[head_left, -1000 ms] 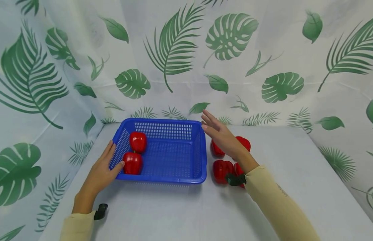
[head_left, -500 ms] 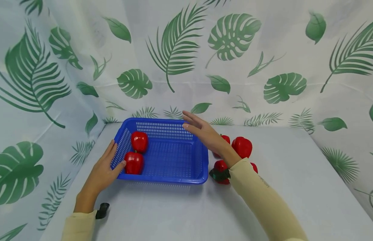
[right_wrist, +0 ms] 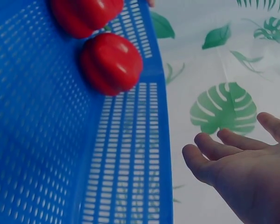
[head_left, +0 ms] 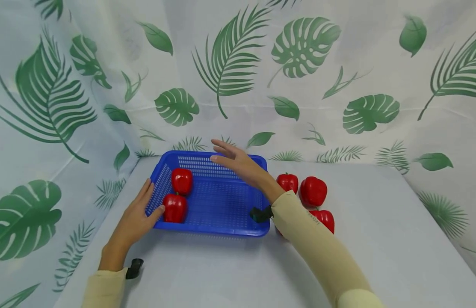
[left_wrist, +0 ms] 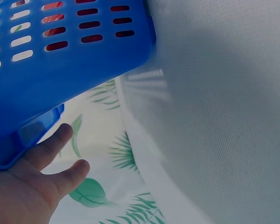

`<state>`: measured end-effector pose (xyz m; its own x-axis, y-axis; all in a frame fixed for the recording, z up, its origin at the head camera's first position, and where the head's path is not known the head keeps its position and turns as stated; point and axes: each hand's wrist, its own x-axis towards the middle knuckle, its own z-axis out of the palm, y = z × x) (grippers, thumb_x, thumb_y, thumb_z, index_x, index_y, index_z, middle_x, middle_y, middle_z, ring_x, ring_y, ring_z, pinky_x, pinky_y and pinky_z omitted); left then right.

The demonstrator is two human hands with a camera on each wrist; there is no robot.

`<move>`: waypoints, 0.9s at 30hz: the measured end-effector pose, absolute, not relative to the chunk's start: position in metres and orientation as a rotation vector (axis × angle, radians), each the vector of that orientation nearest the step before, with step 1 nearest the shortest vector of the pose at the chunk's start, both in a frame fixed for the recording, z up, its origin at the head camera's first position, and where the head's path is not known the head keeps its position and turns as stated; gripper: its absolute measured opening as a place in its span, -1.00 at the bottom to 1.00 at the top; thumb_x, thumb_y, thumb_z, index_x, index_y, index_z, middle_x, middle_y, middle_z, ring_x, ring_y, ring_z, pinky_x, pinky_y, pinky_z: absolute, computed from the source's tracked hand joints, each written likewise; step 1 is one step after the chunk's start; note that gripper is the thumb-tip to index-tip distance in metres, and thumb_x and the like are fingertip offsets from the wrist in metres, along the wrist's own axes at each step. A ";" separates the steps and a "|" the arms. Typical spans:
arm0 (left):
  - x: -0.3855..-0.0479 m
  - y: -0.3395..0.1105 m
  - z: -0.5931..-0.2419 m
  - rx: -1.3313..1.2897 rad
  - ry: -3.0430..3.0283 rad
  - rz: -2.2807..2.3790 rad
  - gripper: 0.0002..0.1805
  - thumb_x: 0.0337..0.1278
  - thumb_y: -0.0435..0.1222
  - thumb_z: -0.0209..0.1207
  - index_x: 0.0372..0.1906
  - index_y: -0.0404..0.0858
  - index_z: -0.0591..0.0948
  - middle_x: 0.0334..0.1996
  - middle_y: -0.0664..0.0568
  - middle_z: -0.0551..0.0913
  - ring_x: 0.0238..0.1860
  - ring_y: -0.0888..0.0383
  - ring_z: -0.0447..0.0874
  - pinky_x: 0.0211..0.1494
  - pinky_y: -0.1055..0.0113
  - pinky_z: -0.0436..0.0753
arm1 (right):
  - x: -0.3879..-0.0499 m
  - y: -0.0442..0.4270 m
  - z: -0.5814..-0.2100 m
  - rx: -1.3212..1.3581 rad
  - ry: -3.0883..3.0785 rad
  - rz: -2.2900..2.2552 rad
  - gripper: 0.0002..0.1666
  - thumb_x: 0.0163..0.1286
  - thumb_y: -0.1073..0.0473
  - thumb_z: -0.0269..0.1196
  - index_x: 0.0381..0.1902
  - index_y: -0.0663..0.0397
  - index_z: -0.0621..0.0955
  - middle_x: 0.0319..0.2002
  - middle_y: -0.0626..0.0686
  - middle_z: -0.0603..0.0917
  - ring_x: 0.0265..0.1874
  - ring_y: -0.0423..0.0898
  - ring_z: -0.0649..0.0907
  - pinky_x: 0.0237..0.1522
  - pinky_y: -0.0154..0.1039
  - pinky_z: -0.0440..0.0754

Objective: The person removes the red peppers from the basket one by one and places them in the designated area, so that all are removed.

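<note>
My left hand (head_left: 135,218) rests at the left rim of a blue plastic basket (head_left: 222,231), its fingers outstretched along the outside and its thumb over the rim. Two straight digits show in the left wrist view. Inside the basket, a red bell pepper (head_left: 181,181) lies behind another red bell pepper (head_left: 174,208), both at the left side. Over the basket's back right part is my right hand (head_left: 241,164), fingers extended and holding nothing. The right wrist view shows this hand (right_wrist: 252,163) apart from the basket wall, its palm bare.
Several more red bell peppers (head_left: 313,191) lie on the white table (head_left: 376,239) to the right of the basket, partly hidden by the right sleeve (head_left: 311,239). A leaf-patterned cloth (head_left: 241,98) hangs behind the table and at its sides.
My right hand has moved left, from over the peppers to above the basket, uncovering some peppers on the table. The left hand and basket stay together; the whole view has shifted slightly.
</note>
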<state>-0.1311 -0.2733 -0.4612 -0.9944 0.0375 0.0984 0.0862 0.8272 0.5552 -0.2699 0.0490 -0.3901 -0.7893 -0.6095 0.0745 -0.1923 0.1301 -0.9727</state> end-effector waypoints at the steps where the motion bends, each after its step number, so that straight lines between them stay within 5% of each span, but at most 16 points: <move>1: -0.132 -0.273 -0.461 -0.104 -2.921 -0.892 -0.05 0.53 -0.01 0.17 0.70 -0.44 0.03 0.74 -0.27 -0.12 0.64 -0.46 -0.03 0.47 -0.48 0.22 | -0.271 0.045 -0.390 -0.776 2.078 -1.696 -0.19 0.59 -0.13 0.27 0.70 -0.36 0.29 0.62 -0.05 0.36 0.61 0.02 0.31 0.56 0.22 0.29; 19: -0.137 -0.273 -0.464 -0.095 -2.910 -0.898 -0.05 0.51 0.00 0.17 0.71 -0.41 0.05 0.74 -0.22 -0.10 0.64 -0.45 0.00 0.45 -0.49 0.26 | -0.298 -0.024 -0.411 -0.748 2.012 -1.602 -0.12 0.52 0.05 0.34 0.69 0.01 0.30 0.61 0.26 0.32 0.60 0.19 0.30 0.55 0.20 0.32; 27: -0.134 -0.274 -0.464 -0.060 -2.903 -0.906 -0.05 0.50 -0.02 0.18 0.71 -0.38 0.05 0.75 -0.20 -0.09 0.63 -0.45 0.03 0.43 -0.48 0.29 | -0.303 -0.044 -0.434 -0.692 2.014 -1.497 -0.09 0.46 0.06 0.36 0.69 -0.01 0.30 0.61 0.26 0.32 0.58 0.23 0.31 0.53 0.27 0.33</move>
<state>-0.1337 -0.2744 -0.4644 -0.9942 0.0081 0.1071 0.0676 0.8223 0.5650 -0.3033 -0.0442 -0.4338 -0.7271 -0.6772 -0.1130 -0.0869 0.2540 -0.9633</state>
